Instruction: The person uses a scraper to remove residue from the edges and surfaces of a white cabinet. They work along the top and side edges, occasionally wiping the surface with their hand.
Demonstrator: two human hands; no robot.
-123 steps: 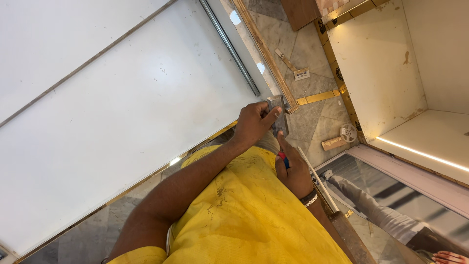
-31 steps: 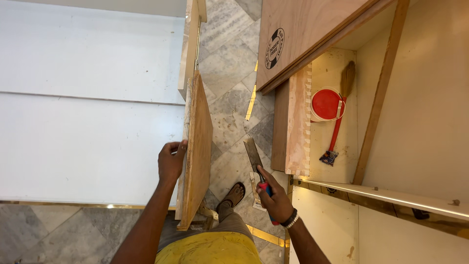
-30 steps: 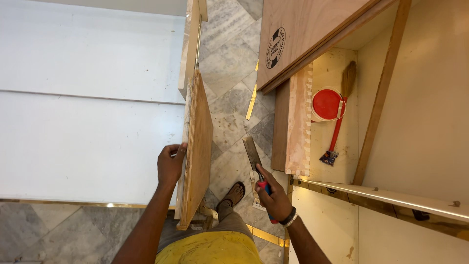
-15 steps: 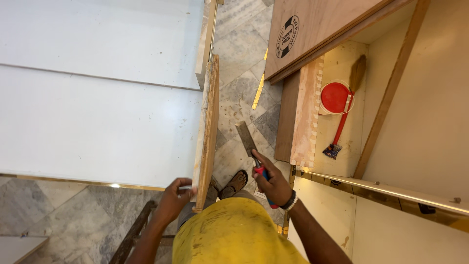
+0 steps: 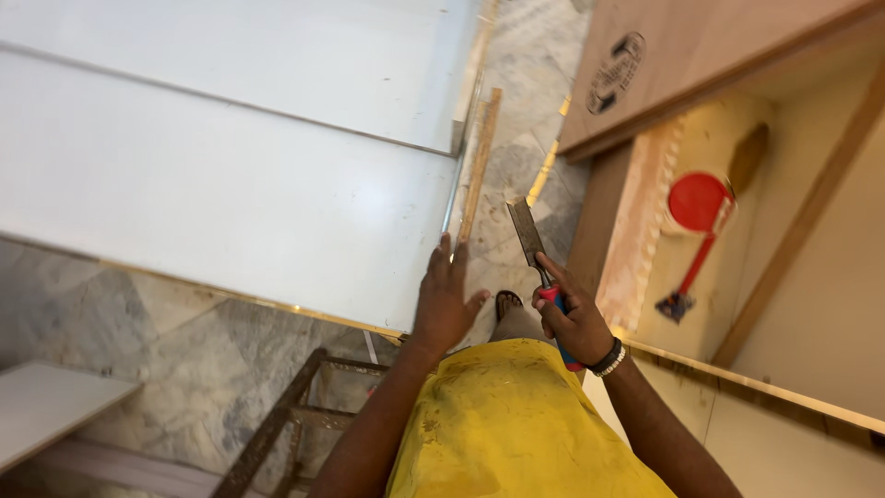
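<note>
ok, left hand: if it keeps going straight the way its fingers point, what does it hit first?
Most likely the thin wooden strip: the left hand lies open, fingertips just short of the strip's lower end, beside the edge of the white panel. Depth is unclear, so it may slide along the panel instead.

Bright, even light; slight blur

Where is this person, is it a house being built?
Probably a room being fitted out. A plywood sheet leans by unfinished cabinet panels, the right hand holds a chisel, and the left hand steadies a thin wooden strip over a marble floor.
</note>
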